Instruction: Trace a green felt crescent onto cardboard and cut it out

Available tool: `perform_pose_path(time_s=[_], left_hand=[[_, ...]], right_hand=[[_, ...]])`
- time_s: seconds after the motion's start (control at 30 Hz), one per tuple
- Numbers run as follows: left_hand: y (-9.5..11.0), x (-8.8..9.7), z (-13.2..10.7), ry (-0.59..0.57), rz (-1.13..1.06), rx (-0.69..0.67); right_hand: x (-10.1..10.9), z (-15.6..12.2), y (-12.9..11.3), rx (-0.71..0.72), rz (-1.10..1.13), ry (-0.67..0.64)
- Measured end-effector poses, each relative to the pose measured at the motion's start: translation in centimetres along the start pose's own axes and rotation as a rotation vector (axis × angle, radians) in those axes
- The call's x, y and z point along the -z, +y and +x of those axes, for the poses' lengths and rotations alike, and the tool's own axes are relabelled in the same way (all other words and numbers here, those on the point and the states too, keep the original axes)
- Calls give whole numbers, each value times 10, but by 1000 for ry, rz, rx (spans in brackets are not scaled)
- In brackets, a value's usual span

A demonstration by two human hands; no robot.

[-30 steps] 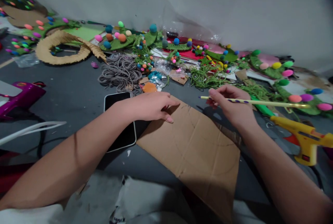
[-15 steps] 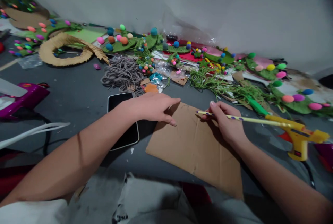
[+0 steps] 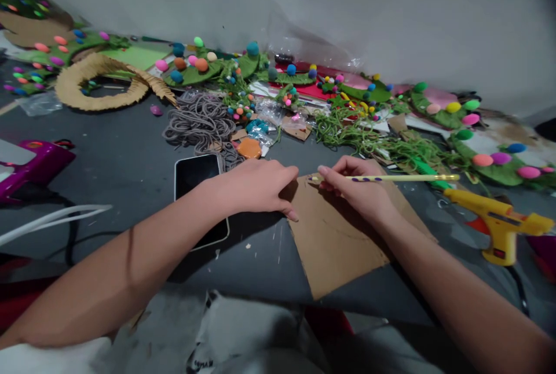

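Cardboard (image 3: 334, 252): brown, matte, thin and straight-edged, one corner pointing toward the person. Faint dark curved lines show on its face. It lies on the dark grey table (image 3: 256, 264), in front of the person and partly beneath the right hand (image 3: 356, 189).

Right hand: thumb and fingers pinch the pencil (image 3: 408, 178) near its tip. Pencil is slim, straight, pale yellow with dark purple spots; its tip is at the far part of the cardboard, contact unclear.

Left hand (image 3: 264, 189): thumb and index finger spread apart at the cardboard's left edge; curl of the remaining fingers cannot be told.

Surroundings: phone (image 3: 195, 174), flat, black glass with pale rim, partly under the left forearm. Grey cord (image 3: 197, 122), soft, in loops. Green yarn (image 3: 347, 131), thin, tangled. Ring (image 3: 72, 90), tan, ridged. Glue gun (image 3: 499, 220), yellow, smooth, at right.
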State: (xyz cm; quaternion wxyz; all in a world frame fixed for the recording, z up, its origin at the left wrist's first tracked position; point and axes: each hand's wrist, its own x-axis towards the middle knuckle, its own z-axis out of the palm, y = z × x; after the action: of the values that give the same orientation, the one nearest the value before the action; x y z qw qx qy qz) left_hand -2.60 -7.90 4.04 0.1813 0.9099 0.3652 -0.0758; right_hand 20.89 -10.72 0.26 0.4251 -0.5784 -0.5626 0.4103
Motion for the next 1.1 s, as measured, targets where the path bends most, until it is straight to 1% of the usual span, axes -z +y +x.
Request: perform_pose_path(time_s=[0.1, 0.27, 0.33, 0.47, 0.5, 0.63, 0.67, 0.77, 0.8, 0.9, 0.93, 0.97, 1.07, 1.1], left_hand=[[-3, -1, 1, 3, -18, -16], [-7, -3, 1, 16, -34, -24], [-8, -4, 1, 18, -42, -25], [-9, -4, 1, 11, -86, -38], [-10, -4, 1, 8, -95, -39], [-11, -4, 1, 1, -101, -34], [-11, -4, 1, 0, -101, -34], [-12, -5, 2, 2, -106, -37], [-12, -5, 2, 3, -108, -37], [-11, -4, 2, -2, -109, -38], [-11, -4, 2, -3, -106, -37], [-11, -3, 2, -5, -104, -36], [-10, -3, 2, -9, -112, -30], [-10, -3, 2, -9, -114, -29]], right_hand=[[-2, -7, 4, 1, -16, -48], [-3, -3, 8, -12, -6, -105], [-5, -1, 7, -9, -5, -69], [-7, 0, 8, 2, 12, 67], [-7, -1, 8, 2, 23, 68], [-6, -2, 8, 3, 5, -36], [-5, -2, 7, 6, -5, -30], [-5, -2, 6, 11, 6, 53], [-5, -2, 6, 7, 14, 56], [-4, -2, 7, 8, 0, -47], [-4, -2, 7, 14, -15, -60], [-4, -2, 7, 19, -26, -43], [-5, -1, 8, 15, -5, 80], [-5, -1, 8, 10, 9, 78]])
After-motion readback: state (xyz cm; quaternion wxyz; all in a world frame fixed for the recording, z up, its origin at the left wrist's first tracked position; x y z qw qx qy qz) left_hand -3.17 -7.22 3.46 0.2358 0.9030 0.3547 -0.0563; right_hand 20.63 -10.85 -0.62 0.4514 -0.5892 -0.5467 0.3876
